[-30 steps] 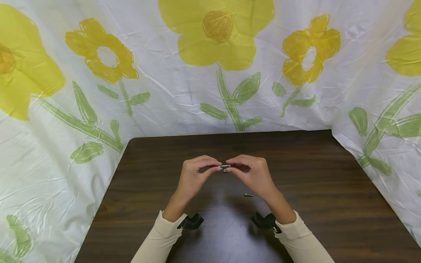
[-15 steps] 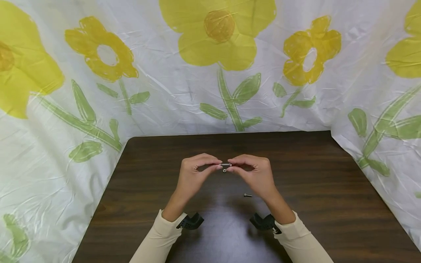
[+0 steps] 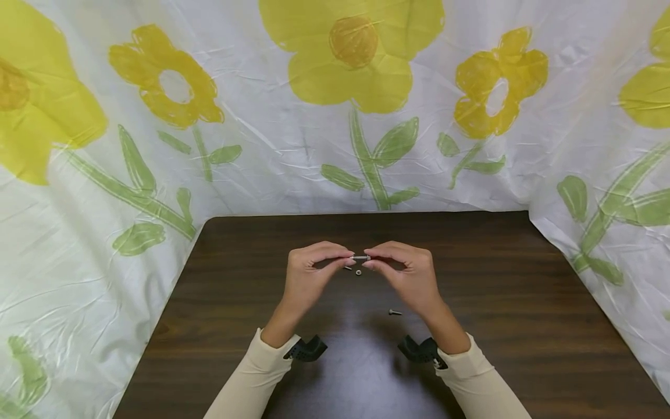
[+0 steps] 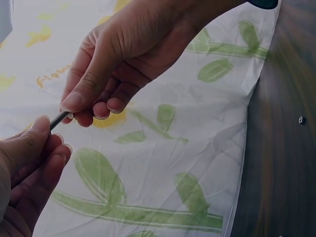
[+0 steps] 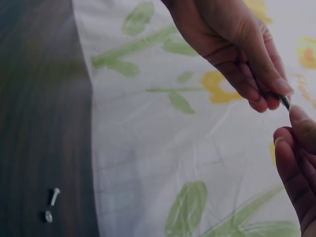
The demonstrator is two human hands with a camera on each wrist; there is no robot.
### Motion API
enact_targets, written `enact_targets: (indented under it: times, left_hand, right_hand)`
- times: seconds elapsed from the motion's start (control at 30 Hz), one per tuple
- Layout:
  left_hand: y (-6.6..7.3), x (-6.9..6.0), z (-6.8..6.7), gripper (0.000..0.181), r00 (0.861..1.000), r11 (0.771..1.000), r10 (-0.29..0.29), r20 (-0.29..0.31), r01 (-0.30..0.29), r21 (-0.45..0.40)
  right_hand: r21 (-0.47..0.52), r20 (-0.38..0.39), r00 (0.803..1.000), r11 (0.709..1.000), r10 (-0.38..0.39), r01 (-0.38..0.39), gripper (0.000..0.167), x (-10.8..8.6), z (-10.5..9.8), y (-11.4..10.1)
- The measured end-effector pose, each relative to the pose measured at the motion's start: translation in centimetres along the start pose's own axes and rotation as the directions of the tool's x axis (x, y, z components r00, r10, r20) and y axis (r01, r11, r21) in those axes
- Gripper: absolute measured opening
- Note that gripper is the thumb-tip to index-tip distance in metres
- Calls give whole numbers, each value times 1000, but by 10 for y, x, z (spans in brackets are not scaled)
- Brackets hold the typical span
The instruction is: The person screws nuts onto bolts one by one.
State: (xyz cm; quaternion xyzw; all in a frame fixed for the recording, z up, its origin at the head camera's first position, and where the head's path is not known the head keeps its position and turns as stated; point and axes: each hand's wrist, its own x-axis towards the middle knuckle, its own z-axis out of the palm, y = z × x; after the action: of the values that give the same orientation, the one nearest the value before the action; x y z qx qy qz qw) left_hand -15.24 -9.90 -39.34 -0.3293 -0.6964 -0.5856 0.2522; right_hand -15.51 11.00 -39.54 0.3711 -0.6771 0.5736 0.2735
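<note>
Above the table, both hands hold a thin metal bolt lying roughly level between them. My left hand pinches its left end between thumb and fingers. At the other end, my right hand pinches a slightly wider part with thumb and fingertips. A shiny bit shows there in the left wrist view, but fingers hide whether it is the head or a nut. On the tabletop just below the fingertips lie a small nut and a second bolt. Another loose bolt rests nearer, left of my right forearm.
The dark wood-grain table spreads under both arms. A white flowered cloth hangs behind it and along both sides. Black camera mounts stick inward from both wrists.
Both hands have risen a little away from the tabletop, still pinching the bolt. More of the nut and part of the second bolt now show beneath the fingertips.
</note>
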Motion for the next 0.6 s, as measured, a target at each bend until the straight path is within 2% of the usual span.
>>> enact_targets:
  times: [0.3, 0.6]
  left_hand:
    - [-4, 0, 2, 13, 999, 998, 47, 6, -46, -32]
    - [-4, -1, 3, 14, 998, 998, 62, -5, -62, -25]
  right_hand:
    - [-25, 57, 998, 1000, -17, 19, 33, 0, -4, 2]
    - [-70, 104, 992, 996, 70, -63, 25, -3, -5, 3]
